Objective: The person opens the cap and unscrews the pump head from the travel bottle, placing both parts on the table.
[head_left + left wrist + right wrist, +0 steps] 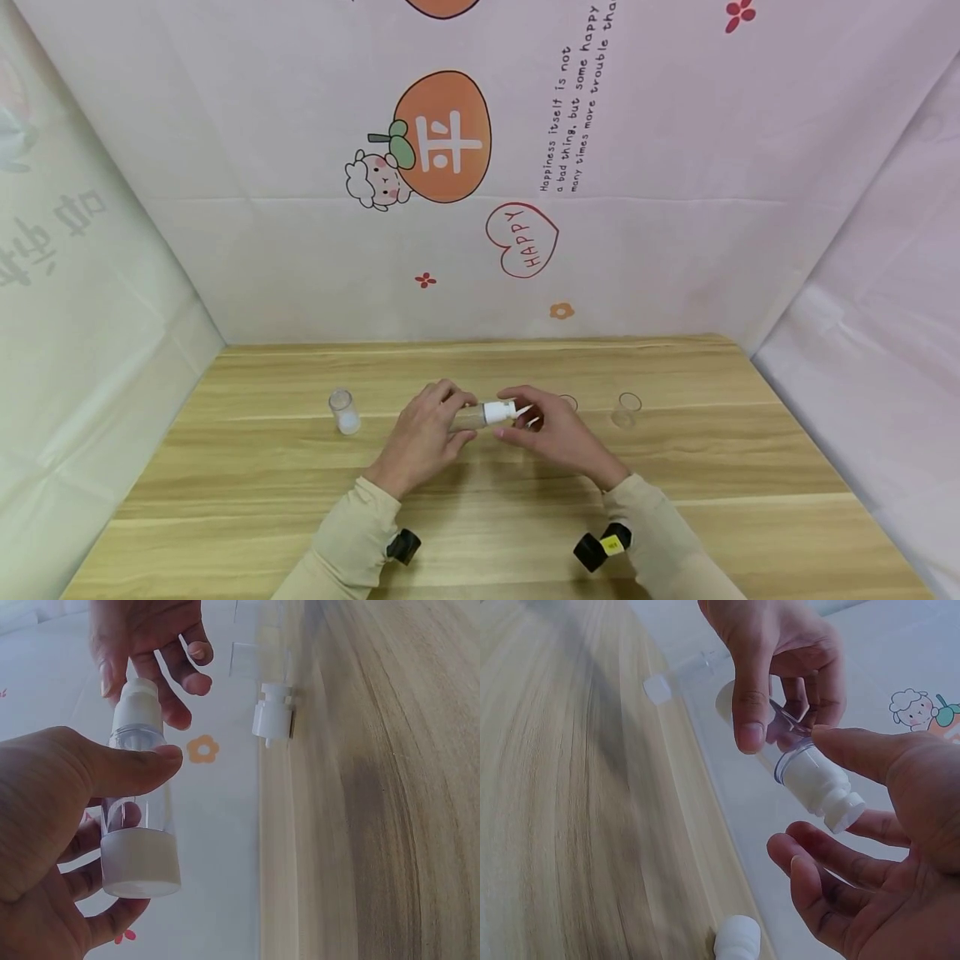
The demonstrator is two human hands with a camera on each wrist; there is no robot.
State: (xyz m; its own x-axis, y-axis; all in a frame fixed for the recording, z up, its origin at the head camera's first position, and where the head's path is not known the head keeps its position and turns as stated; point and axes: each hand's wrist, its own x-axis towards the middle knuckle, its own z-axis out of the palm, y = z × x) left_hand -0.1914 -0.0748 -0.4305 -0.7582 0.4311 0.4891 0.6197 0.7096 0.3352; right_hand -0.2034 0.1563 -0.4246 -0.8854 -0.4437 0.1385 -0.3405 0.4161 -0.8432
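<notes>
My left hand (pixel 427 429) grips a clear pump bottle (pixel 141 814) with a white base, thumb on the near side and fingers curled round the other. The bottle is tilted, and its white pump top (pixel 817 784) points toward my right hand (pixel 555 429). That hand's fingers (pixel 840 862) are spread and loosely bent around the pump top, holding nothing; whether the thumb touches the bottle, I cannot tell. A separate white pump head (pixel 274 716) stands on the table beyond, mostly covered by my right hand in the head view.
To the left on the wood-grain table (pixel 262 492) stands another clear bottle (pixel 344 412) with white in its lower part. A clear cap (pixel 627 410) stands at the right. Behind my right hand the rim of a second clear cap (pixel 569 401) shows. Printed cloth walls (pixel 300 275) surround the table.
</notes>
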